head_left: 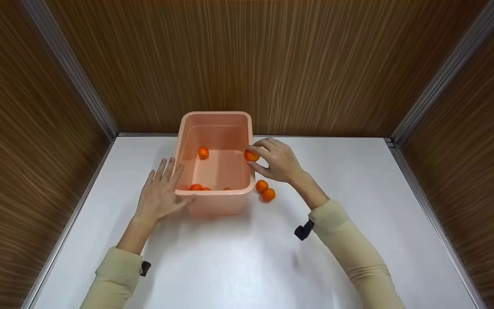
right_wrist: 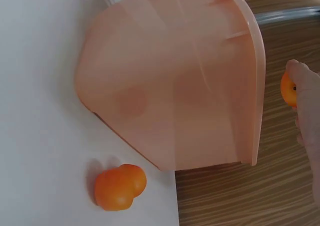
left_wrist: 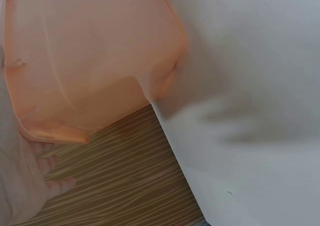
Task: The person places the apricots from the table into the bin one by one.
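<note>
So my right hand has a small orange pinched between thumb and fingertips, right over the right rim of the pink plastic tub. From my right wrist camera you can just see the fruit tucked behind one fingertip, above the tub's edge, so it's not inside yet and not touching the bottom.

My left hand isn't holding anything. The fingers are straight and spread, the palm lies flat on the white table, and the fingers rest against the tub's left wall near its front corner. The left wrist view mostly shows the tub's outer wall up close, with my fingers under its rim.

Inside the tub there's one orange sitting alone toward the back left of the floor, and a few more oranges along the front wall; I can only see their tops over the rim, so I can't tell exactly how many.

Outside, two oranges on the table sit touching each other just beside the tub's front right corner, right below my right wrist. In the right wrist view they look like one blob next to the tub wall.

The tub stands upright near the back of the table, close to the wood-grain back panel.
</note>
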